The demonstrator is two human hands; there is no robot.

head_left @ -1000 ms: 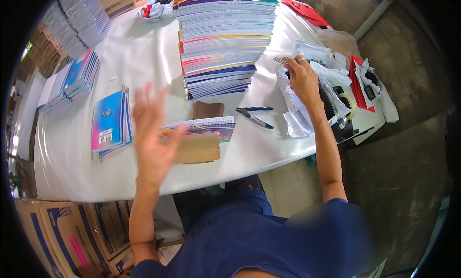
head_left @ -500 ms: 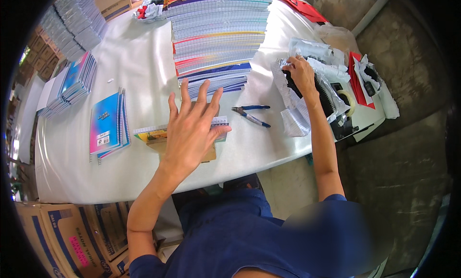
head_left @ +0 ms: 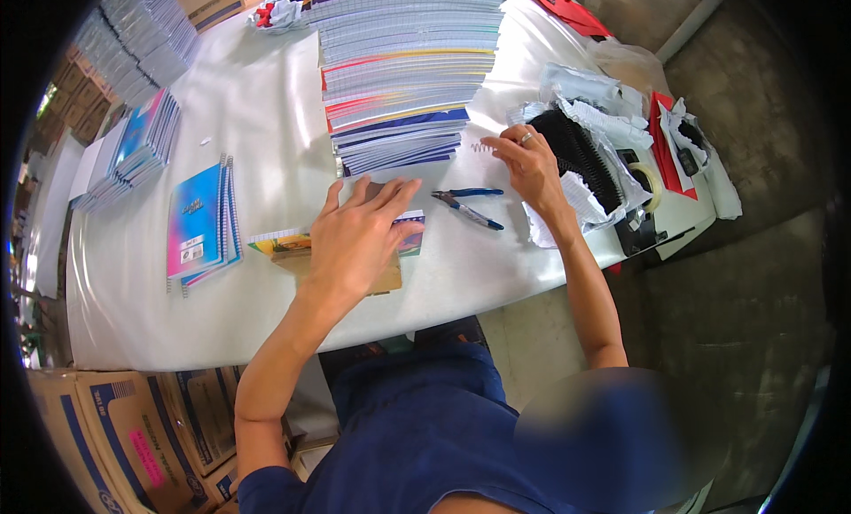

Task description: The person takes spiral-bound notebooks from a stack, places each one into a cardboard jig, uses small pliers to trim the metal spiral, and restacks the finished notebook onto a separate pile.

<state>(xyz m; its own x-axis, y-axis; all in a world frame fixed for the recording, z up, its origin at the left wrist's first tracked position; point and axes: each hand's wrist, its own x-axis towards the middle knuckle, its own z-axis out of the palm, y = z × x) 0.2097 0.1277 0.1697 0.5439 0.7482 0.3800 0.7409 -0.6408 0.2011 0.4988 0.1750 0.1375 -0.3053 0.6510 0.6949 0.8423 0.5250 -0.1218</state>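
Observation:
My left hand [head_left: 355, 239] curls over an unbound notebook [head_left: 282, 244] near the table's front edge, fingers past its far side and thumb at its right. The notebook has a colourful cover and brown board, partly hidden under the hand. My right hand [head_left: 532, 168], with a ring on one finger, pinches a thin spiral binding coil [head_left: 481, 148]; its end sticks out left of the fingertips. Just right of that hand, a bundle of black spiral coils [head_left: 576, 146] lies in torn white wrapping. Blue-handled pliers [head_left: 470, 204] rest on the table between the hands.
A long row of page blocks [head_left: 408, 62] stretches away at the centre. Spiral notebooks [head_left: 199, 217] lie at left, with a further stack [head_left: 142, 146] behind. A tape roll [head_left: 649, 188] sits at the right edge. Cardboard boxes [head_left: 133, 425] stand below left.
My right hand has come left out of the wrapping, bringing a coil. My left hand's spread fingers have curled down onto the notebook.

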